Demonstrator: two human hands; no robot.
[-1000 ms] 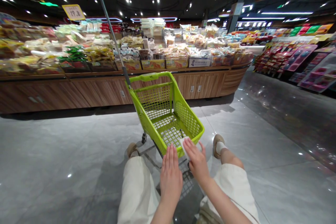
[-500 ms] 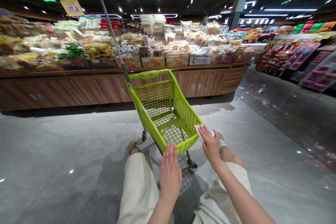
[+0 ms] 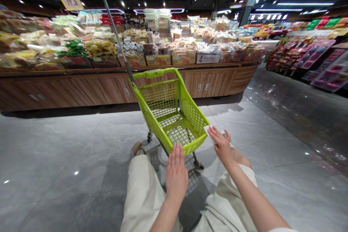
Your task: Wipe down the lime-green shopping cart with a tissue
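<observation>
A small green plastic shopping cart (image 3: 174,123) stands right in front of me, its basket mesh-sided with nothing inside. My left hand (image 3: 176,175) lies with fingers stretched out at the cart's near rim, fingertips at the edge. At the near right corner of the basket, my right hand (image 3: 221,145) presses a white cloth (image 3: 208,129) against the green plastic. Most of the cloth is hidden under the fingers, so I cannot tell whether it is paper or fabric.
A grey pole (image 3: 111,18) rises from the cart's far left corner. Behind the cart runs a wood-panelled display counter (image 3: 103,87) heaped with packaged foods. Shelves of goods (image 3: 301,50) stand at the right. The floor (image 3: 67,152) is shiny grey tile.
My right hand, with the white cloth, has shifted slightly right and up along the cart's corner. The left hand stays at the near rim. The view has tilted a little.
</observation>
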